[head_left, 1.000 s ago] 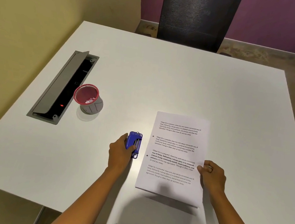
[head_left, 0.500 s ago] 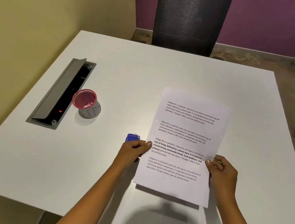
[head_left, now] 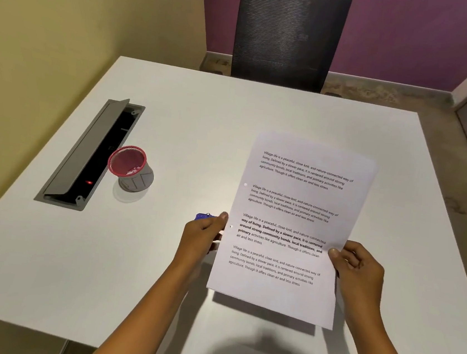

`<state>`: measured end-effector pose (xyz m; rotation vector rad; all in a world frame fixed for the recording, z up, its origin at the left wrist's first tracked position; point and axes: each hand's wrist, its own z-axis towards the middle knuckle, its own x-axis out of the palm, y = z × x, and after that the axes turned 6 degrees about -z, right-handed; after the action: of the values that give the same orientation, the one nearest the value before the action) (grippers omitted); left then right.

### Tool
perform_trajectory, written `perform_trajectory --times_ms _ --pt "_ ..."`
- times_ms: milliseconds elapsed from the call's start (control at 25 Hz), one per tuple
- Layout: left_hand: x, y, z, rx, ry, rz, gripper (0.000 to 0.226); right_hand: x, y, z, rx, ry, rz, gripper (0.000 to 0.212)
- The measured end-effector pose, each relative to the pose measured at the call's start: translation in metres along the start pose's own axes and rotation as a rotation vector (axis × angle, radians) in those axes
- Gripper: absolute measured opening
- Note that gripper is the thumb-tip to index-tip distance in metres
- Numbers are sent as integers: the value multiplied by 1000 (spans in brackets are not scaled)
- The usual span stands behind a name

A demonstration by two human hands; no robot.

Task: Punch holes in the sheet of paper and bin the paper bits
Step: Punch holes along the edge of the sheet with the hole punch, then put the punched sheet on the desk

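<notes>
Both hands pinch the sheet of paper [head_left: 293, 230] off the tabletop [head_left: 157, 270]: left hand [head_left: 202, 234] beside the two punched holes, right hand [head_left: 359, 266] opposite. Punching looks done; emptying the blue punch [head_left: 203, 217] into the red mesh bin [head_left: 130, 166] seemingly remains.

left hand [head_left: 201, 235]: fingers pinched, forearm extended | right hand [head_left: 357, 266]: fingers curled, pinched

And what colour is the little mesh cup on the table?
The mesh cup is red at the rim, with a grey base; the head view shows it.
</notes>
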<state>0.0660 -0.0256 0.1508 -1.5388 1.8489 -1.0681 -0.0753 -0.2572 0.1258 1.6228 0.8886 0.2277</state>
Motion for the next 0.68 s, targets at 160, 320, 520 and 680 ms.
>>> perform_trajectory --times_ms 160,320,520,680 --pt "12 -15 3 21 18 -13 37 -4 3 -3 -17 -1 1 23" --pt "28 -33 7 142 141 -102 21 -8 3 -5 -20 10 -12 21" --pt "39 -39 13 238 17 -26 15 -15 1 -8 -29 7 -2 24" --pt "39 -36 15 222 -83 -18 16 -20 -2 -6 -27 1 11 25"
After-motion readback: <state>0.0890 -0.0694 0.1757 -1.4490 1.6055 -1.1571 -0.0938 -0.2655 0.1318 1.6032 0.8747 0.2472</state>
